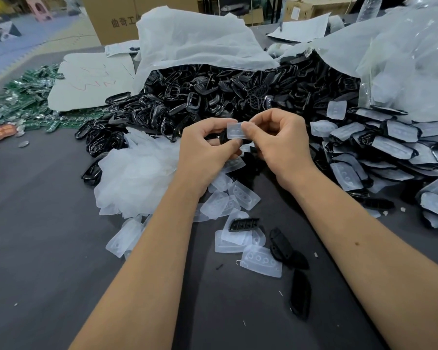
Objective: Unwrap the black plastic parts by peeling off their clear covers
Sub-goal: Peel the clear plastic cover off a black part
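Centrally, above the dark grey surface [36,223], the left hand [205,150] and right hand [281,142] both pinch one black plastic part [224,138], its clear cover [235,131] lying long-axis left-to-right, before heaped black parts [213,97] and cardboard boxes [116,18].

Small factory or assembly workshop, bulk parts-handling bench; dark grey work table [36,223] buried in stock; huge heap of black plastic parts [213,97] spilling from a white plastic sack [200,44]; stack of still-wrapped parts [390,147] on the right; loose pile of peeled clear covers [137,178] in front; green circuit boards [28,97] dumped at the far left; brown cardboard cartons [111,18] with printed characters behind the table; foam floor mats [15,54] beyond; nothing domestic about it.
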